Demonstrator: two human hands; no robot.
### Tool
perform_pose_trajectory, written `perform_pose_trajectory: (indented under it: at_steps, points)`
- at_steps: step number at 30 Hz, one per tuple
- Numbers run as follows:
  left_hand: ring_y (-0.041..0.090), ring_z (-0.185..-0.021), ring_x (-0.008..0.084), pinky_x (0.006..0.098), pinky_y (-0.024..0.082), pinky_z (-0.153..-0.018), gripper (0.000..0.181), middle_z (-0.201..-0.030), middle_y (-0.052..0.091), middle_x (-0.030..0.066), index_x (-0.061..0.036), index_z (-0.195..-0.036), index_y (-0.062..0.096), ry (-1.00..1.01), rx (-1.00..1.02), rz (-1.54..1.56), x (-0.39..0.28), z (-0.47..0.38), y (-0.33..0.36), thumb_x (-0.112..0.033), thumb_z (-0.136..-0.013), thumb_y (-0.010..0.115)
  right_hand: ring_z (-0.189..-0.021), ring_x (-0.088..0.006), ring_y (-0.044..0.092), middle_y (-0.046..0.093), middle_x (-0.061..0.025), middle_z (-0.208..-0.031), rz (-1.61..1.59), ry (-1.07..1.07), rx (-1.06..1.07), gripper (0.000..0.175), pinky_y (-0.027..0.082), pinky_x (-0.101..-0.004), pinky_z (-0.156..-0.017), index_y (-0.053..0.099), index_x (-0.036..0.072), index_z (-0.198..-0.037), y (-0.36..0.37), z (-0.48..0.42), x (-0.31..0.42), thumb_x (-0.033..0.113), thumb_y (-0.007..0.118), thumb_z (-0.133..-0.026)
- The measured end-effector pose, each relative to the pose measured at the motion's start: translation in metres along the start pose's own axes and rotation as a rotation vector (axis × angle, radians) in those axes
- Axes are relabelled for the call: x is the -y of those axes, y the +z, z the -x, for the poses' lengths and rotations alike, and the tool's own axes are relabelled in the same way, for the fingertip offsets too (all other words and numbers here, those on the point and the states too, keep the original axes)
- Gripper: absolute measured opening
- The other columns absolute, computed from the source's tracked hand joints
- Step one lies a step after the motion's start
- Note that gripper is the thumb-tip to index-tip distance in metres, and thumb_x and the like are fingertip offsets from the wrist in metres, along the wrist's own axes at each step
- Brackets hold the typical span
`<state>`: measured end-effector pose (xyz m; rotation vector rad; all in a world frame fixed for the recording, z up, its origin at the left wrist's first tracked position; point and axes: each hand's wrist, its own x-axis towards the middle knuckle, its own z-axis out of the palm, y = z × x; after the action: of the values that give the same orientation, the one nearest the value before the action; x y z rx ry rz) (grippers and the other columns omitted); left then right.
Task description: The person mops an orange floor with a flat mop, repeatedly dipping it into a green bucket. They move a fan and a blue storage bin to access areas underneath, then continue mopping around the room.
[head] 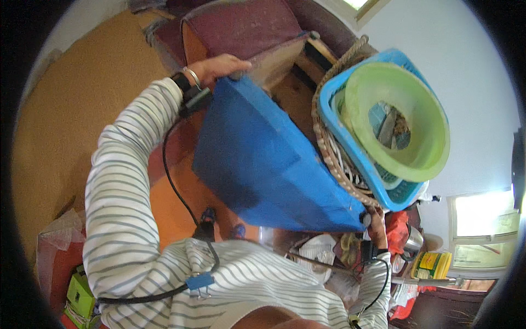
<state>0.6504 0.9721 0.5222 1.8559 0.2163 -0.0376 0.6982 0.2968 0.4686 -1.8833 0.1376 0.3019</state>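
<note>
My left hand (220, 68) grips the upper left corner of a large, tilted blue box-like object (263, 164); whether it is a tub or a covered frame I cannot tell. At its lower right corner, my right hand (376, 226) has hold of it, close under the basket stack. Along its far side leans a woven basket (328, 152) with a braided rim. Nested in that is a light blue plastic basket (357, 164), and on top sits a pale green plastic basin (425, 140). Several small items, one grey and some brown, lie inside the basin.
A maroon upholstered seat (246, 28) stands beyond my left hand. To the left is a broad tan surface (74, 135). Near my right arm are a yellow tub (431, 265), a metal kettle (414, 238) and red plastic bags (396, 232). A black cable (174, 181) hangs before me.
</note>
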Motion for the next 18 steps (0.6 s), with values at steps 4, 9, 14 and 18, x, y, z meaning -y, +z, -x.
perform_pose_trajectory:
  at_steps: [4, 9, 14, 18]
  points:
    - [0.053, -0.091, 0.0145, 0.0308, 0.045, -0.080, 0.047, -0.101, 0.059, 0.0057, 0.0012, -0.111, 0.060, -0.125, 0.093, 0.051, 0.001, -0.023, -0.007, -0.038, -0.086, 0.059, -0.096, -0.0285, 0.058, 0.059, -0.0131, -0.108, -0.176, 0.024, 0.129, 0.038, 0.046, -0.0369, -0.085, 0.052, -0.002, -0.113, -0.015, -0.020, -0.021, 0.012, 0.058, -0.078]
    - [0.057, -0.090, 0.0318, 0.0360, 0.048, -0.077, 0.039, -0.095, 0.062, 0.0151, -0.0019, -0.094, 0.064, 0.243, 0.337, -0.887, 0.016, -0.059, -0.022, -0.019, -0.059, 0.070, -0.105, -0.0388, 0.049, 0.058, -0.0186, -0.108, 1.202, -0.901, 0.324, 0.047, 0.036, -0.0443, -0.092, 0.057, 0.003, -0.108, -0.052, -0.031, -0.036, 0.016, 0.063, -0.063]
    - [0.056, -0.096, 0.0313, 0.0377, 0.048, -0.079, 0.051, -0.102, 0.060, 0.0154, -0.0019, -0.112, 0.057, 0.771, 0.333, -1.329, 0.019, -0.048, -0.031, -0.009, -0.062, 0.064, -0.105, -0.0410, 0.043, 0.048, -0.0238, -0.111, 1.357, -0.767, 0.298, 0.030, 0.034, -0.0450, -0.093, 0.051, -0.001, -0.108, -0.063, -0.036, -0.048, 0.012, 0.045, -0.081]
    - [0.055, -0.094, 0.0209, 0.0336, 0.048, -0.076, 0.046, -0.105, 0.058, 0.0102, -0.0001, -0.122, 0.051, 0.124, 0.130, -0.372, 0.007, -0.031, -0.009, -0.012, -0.078, 0.054, -0.107, -0.0410, 0.046, 0.056, -0.0193, -0.111, 1.196, -0.731, 0.210, 0.045, 0.034, -0.0459, -0.094, 0.055, 0.003, -0.111, -0.059, -0.027, -0.053, 0.013, 0.063, -0.068]
